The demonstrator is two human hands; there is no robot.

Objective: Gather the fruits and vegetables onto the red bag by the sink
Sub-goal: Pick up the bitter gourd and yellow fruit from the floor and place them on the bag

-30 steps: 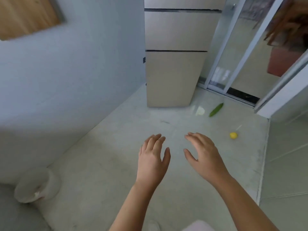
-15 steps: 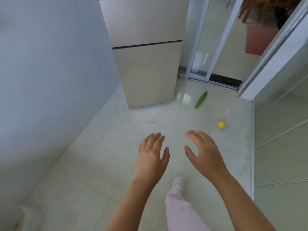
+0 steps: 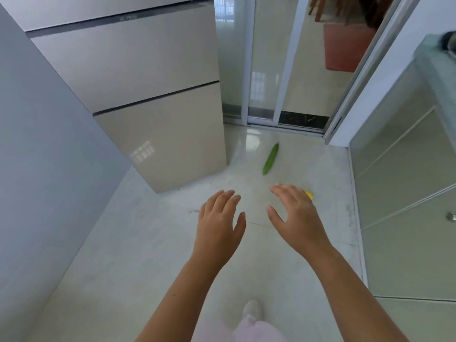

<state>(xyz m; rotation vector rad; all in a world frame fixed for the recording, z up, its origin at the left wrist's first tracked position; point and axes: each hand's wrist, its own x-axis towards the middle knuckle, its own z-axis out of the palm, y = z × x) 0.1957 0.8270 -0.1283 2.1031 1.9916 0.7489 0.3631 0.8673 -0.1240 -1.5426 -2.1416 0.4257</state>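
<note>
We hold both hands out in front of us over the pale floor (image 3: pixel 138 243), palms down, near the middle of the frame. Our left hand (image 3: pixel 219 223) has its fingers spread loosely with the thumb angled out, and it holds nothing. Our right hand (image 3: pixel 296 218) is likewise spread wide and empty, just right of the left one, with a gap of bare floor between them.

A long green cucumber (image 3: pixel 271 158) lies on the floor above our hands in the frame, right of center, one tip pointing toward the sliding glass door (image 3: pixel 266 70) at the top. A small yellow fruit (image 3: pixel 309 195) sits on the floor at the right edge of our right hand, mostly hidden behind the fingers, so we cannot tell exactly what kind it is.

A beige fridge (image 3: pixel 153 95) fills the upper left and center, standing against a grey wall (image 3: pixel 37 144) on the left. Glossy cabinet doors (image 3: pixel 407 193) run down the right side. At the bottom center we see one light shoe (image 3: pixel 252 309) and a pink trouser leg (image 3: pixel 246 332).
</note>
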